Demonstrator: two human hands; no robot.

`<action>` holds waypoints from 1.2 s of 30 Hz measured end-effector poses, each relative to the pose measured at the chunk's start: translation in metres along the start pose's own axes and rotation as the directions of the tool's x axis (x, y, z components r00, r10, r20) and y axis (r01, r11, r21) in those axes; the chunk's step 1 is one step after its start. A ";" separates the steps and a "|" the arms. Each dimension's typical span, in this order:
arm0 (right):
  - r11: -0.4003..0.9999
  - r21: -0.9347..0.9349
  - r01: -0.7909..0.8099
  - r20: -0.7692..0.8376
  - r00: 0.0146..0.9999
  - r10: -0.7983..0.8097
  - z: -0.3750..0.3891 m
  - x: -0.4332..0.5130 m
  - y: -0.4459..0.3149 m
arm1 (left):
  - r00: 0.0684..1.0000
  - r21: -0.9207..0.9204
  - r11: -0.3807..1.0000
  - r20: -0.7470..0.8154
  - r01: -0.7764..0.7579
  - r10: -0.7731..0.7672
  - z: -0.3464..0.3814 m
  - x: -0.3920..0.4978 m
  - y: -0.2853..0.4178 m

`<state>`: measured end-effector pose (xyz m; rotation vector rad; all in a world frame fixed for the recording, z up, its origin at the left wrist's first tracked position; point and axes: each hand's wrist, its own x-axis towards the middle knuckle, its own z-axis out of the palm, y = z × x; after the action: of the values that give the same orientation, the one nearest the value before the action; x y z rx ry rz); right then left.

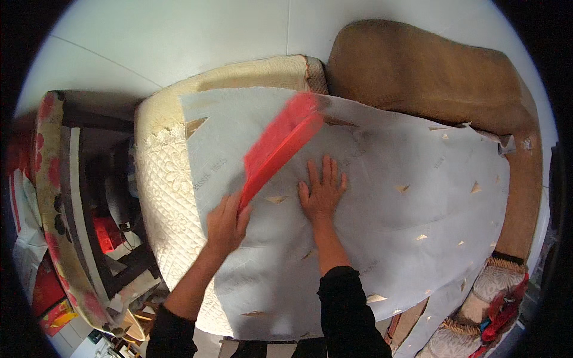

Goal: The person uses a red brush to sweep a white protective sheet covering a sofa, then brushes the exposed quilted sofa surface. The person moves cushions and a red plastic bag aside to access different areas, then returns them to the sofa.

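My left hand (pixel 227 223) grips the handle of a red bed brush (pixel 282 152), slightly blurred, its red bristles facing up and left. The brush slants up to the right above a grey fabric sheet (pixel 394 215). Several torn or cut holes in the sheet show a lighter layer beneath, and faint printed marks run across it. Palm down, my right hand (pixel 322 190) rests on the sheet with its fingers apart. Along the left, a cream quilted cover (pixel 172 215) shows from under the sheet's edge.
A brown sofa back (pixel 425 71) and armrest (pixel 519 206) border the sheet at the back and right. On the left stands a flower-patterned panel (pixel 53 188) by a dark frame. Fringed patterned covers (pixel 497 279) and red cloth (pixel 506 308) lie at the lower right.
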<state>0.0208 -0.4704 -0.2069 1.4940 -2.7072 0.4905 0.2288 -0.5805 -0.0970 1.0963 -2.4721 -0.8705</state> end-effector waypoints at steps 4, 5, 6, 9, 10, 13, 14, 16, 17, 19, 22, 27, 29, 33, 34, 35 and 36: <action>1.000 0.026 0.002 -0.003 1.000 -0.002 0.001 0.003 -0.010 | 0.992 0.310 0.950 0.106 0.034 -0.070 -0.001 0.089 -0.009; 0.999 0.034 0.015 -0.012 1.000 -0.014 0.002 0.004 -0.012 | 0.977 0.352 0.935 0.178 0.046 -0.116 0.008 0.102 -0.014; 0.999 0.036 0.017 -0.022 1.000 -0.016 0.002 0.005 -0.010 | 0.954 0.389 0.920 0.256 0.046 -0.156 0.015 0.109 -0.011; 0.999 0.029 0.022 -0.017 1.000 -0.021 0.000 0.003 -0.008 | 0.947 0.324 0.945 0.290 0.037 -0.137 0.022 0.111 0.000; 1.000 0.017 0.019 -0.011 1.000 -0.019 -0.002 0.003 -0.005 | 0.941 0.344 0.937 0.291 0.064 -0.171 0.016 0.107 0.011; 1.000 0.002 0.023 0.026 0.999 -0.023 0.001 0.002 -0.007 | 0.990 0.143 0.981 0.074 -0.134 0.124 0.005 0.088 0.006; 0.999 -0.040 0.006 0.032 0.999 -0.005 0.000 0.001 -0.005 | 0.971 0.007 0.993 0.211 0.115 -0.114 0.006 0.082 0.012; 0.996 -0.091 -0.010 0.057 0.998 0.016 -0.004 0.002 -0.005 | 0.950 0.004 0.999 0.310 0.039 -0.039 -0.010 0.088 0.045; 0.996 -0.087 0.006 0.021 1.000 -0.004 -0.001 0.001 -0.004 | 0.935 -0.005 1.000 0.355 -0.001 0.003 -0.012 0.093 0.054; 0.996 -0.076 0.048 -0.048 0.998 -0.052 0.005 0.000 -0.005 | 0.933 0.053 0.996 0.351 0.064 -0.079 -0.010 0.108 0.052; 0.999 -0.033 0.039 -0.032 0.999 -0.040 0.008 -0.001 -0.007 | 0.983 0.154 0.986 0.166 0.058 -0.084 -0.018 0.133 0.015; 0.999 -0.023 0.040 -0.052 0.998 -0.041 0.006 0.001 -0.004 | 0.882 0.335 0.820 -0.096 0.465 -0.461 -0.122 0.111 -0.146; 0.999 -0.023 0.042 -0.043 0.998 -0.043 0.006 0.003 -0.007 | 0.738 0.422 0.614 -0.260 0.667 -0.623 -0.172 0.073 -0.170; 0.995 -0.087 0.042 -0.024 0.999 -0.044 0.008 -0.003 0.000 | 0.826 0.182 0.807 -0.172 0.562 -0.537 -0.144 0.047 -0.138; 0.992 -0.117 0.034 -0.020 0.999 -0.037 0.009 -0.005 0.005 | 0.801 0.347 0.755 0.016 0.557 -0.598 -0.127 0.070 -0.081; 0.993 -0.101 0.058 -0.040 0.997 -0.063 0.009 -0.004 0.002 | 0.946 0.193 0.926 -0.059 0.324 -0.318 -0.105 0.063 -0.076; 0.992 -0.100 0.077 -0.057 0.995 -0.083 0.009 -0.004 0.003 | 0.967 0.213 0.948 0.047 0.237 -0.252 -0.094 0.075 -0.047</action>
<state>0.0212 -0.4683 -0.2171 1.5289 -2.5741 0.3874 0.2517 -0.6995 -0.0527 1.4931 -2.5689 -0.7435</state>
